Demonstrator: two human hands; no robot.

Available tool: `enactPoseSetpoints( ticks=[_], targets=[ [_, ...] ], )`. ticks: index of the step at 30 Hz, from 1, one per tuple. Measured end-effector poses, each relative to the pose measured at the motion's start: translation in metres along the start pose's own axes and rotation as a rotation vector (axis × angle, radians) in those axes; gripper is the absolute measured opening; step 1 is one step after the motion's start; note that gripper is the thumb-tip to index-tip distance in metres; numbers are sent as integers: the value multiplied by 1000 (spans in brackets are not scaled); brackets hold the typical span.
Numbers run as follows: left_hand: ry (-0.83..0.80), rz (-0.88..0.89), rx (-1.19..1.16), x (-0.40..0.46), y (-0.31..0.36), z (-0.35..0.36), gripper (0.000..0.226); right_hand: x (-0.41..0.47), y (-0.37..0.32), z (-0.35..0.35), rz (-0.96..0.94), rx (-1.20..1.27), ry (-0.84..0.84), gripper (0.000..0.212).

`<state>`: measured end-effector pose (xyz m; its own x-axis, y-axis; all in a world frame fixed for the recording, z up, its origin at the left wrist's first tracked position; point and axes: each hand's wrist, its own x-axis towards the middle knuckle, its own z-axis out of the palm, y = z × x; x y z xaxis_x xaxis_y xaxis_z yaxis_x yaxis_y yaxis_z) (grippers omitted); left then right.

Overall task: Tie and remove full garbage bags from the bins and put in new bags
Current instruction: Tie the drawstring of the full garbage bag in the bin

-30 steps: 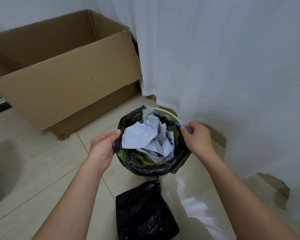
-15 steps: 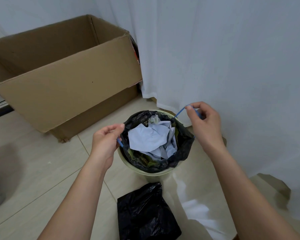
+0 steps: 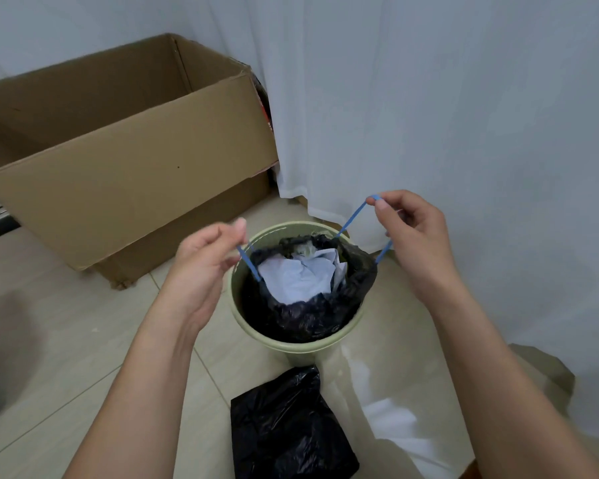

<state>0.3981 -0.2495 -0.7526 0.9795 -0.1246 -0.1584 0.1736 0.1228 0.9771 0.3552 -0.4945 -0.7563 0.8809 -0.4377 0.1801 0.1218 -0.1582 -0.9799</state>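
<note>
The full black plastic garbage bag sits inside the round pale green plastic bin on the tiled floor, with crumpled white paper showing at its open mouth. The left hand pinches one end of the thin blue drawstring at the bag's left edge. The right hand pinches the blue loop on the other side, lifted up above the rim.

What could go wrong? The string is thin — I think a hard tug could snap it or rip the soft plastic. If one side is pulled more than the other, the mouth may close crooked and the paper could pop out. A strong pull upward might also tip the light bin over.

A folded black plastic bag lies on the floor just in front of the bin, likely the new one. A big brown cardboard box stands behind, beside a white curtain.

No words or brand names can be read — a red patch at the box's far corner is too small to tell.
</note>
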Motion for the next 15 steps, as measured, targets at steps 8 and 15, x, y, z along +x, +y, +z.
enactPoseSetpoints(
  ticks=[8,15],
  targets=[
    [-308,235,-38,-14,9,26,29,-12,-28,7,-150,141,-180,20],
    [-355,141,243,-14,-21,47,74,-15,-27,21,-45,258,-270,19]
  ],
)
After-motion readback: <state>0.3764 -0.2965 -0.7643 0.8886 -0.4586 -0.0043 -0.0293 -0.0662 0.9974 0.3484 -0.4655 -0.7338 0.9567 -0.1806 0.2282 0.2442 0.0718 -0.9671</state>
